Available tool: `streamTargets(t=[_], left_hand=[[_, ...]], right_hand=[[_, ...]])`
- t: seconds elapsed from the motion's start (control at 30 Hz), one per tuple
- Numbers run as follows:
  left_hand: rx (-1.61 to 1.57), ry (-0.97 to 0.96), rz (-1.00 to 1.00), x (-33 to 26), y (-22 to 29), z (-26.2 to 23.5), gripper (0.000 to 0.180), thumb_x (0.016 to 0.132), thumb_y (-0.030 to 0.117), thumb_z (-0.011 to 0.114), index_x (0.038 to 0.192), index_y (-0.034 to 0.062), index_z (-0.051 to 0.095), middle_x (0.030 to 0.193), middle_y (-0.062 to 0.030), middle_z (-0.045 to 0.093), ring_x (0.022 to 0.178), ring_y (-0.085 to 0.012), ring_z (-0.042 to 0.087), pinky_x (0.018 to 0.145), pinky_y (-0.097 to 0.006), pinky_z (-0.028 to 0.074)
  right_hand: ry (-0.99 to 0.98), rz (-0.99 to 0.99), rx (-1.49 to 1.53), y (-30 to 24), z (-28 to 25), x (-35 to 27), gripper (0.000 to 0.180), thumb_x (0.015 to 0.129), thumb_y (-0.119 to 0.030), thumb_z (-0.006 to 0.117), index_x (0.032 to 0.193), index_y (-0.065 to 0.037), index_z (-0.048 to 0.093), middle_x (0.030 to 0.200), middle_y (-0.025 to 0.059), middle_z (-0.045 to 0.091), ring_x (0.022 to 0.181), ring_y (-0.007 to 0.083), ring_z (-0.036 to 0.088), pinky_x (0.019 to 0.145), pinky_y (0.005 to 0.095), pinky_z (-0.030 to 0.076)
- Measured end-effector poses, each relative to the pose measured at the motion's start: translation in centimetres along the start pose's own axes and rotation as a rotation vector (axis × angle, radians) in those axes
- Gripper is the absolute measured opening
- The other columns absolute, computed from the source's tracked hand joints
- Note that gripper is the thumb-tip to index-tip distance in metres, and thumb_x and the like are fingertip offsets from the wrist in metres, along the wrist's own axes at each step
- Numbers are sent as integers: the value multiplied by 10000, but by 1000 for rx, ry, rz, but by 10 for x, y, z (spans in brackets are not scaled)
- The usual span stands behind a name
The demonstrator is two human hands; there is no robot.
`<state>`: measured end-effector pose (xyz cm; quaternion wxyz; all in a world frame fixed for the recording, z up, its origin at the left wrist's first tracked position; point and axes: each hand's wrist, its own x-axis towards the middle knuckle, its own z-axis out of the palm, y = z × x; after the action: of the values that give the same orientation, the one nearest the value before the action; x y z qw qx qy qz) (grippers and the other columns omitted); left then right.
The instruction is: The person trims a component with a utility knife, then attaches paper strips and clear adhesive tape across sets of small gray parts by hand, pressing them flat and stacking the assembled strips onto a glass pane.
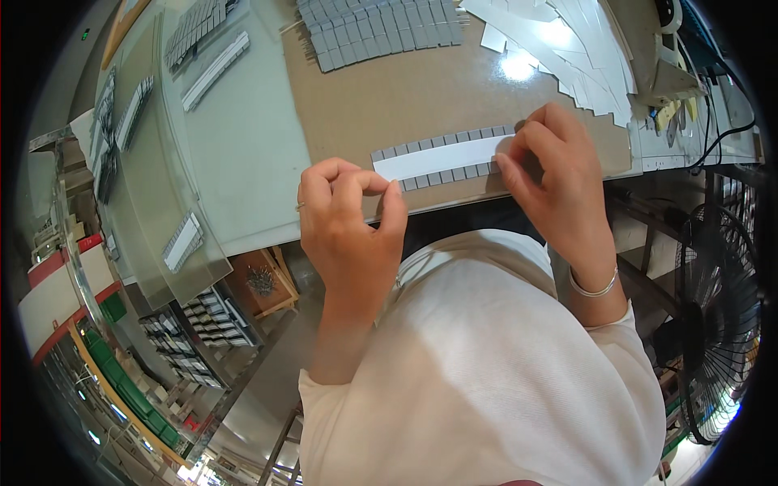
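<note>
- Your right hand [559, 174] is pinching the right end of a white strip [442, 157] edged on both long sides with rows of small grey blocks; thumb and fingertips are pressed together on that end.
- Your left hand [348, 219] is sitting curled at the strip's left end, fingers folded in toward the thumb. Whether it is actually gripping the strip or only touching it, you cannot tell from here.
- The strip is lying near the front edge of the brown cardboard sheet [421, 97] on the surface, just in front of your body.
- Risk: with only one end clearly held, the strip could twist or sag, and grey blocks could be peeling off or shifting out of line.
- Risk: it is lying close to the edge, so a slip of the pinch could be sending it off the surface.
- Further back, finished grey strips [381, 28] and loose white paper strips [559, 36] are lying near; a wide sweep of your right arm could be scattering them.
</note>
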<state>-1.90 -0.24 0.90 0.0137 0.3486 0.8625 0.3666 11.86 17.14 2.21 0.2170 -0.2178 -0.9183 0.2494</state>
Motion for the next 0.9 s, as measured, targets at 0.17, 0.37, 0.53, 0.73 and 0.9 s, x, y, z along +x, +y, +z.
streamTargets(t=[0.17, 0.37, 0.53, 0.73, 0.9], left_hand=[[213, 1, 47, 0, 6, -2, 180, 695, 107, 760, 790, 114, 607, 981, -53, 524, 851, -266, 573, 650, -383, 469], [278, -41, 22, 2, 12, -7, 205, 717, 140, 769, 849, 123, 613, 991, -55, 531, 860, -268, 586, 648, -383, 478], [243, 1, 280, 1, 3, -9, 264, 760, 160, 767, 1004, 146, 670, 1108, -60, 567, 994, -288, 585, 808, -423, 467], [280, -145, 437, -19, 26, 21, 555, 674, 313, 858, 1201, 266, 694, 1419, -58, 526, 1312, -269, 444, 1078, -523, 270], [387, -187, 362, -21, 12, 4, 458, 772, 278, 794, 1222, 285, 707, 1474, -67, 479, 1376, -321, 367, 1112, -593, 195]], right_hand=[[66, -31, -198, -5, -1, -6, 314, 673, -49, 798, 798, -78, 511, 848, 84, 494, 785, 280, 497, 690, 398, 409], [230, -15, -236, 18, -11, -20, 292, 707, -11, 772, 948, -55, 612, 938, 109, 546, 874, 307, 533, 747, 398, 432], [72, -148, -280, 19, -33, -35, 358, 857, -212, 711, 1187, -88, 653, 1201, 137, 574, 1141, 349, 530, 963, 467, 410], [-216, -225, -408, 24, -20, -44, 629, 966, -666, 377, 1394, -258, 592, 1580, 164, 353, 1486, 371, 253, 1197, 570, 119], [-257, -215, -443, 23, -25, -39, 602, 985, -643, 334, 1406, -286, 574, 1583, 136, 352, 1459, 352, 307, 1194, 576, 131]])
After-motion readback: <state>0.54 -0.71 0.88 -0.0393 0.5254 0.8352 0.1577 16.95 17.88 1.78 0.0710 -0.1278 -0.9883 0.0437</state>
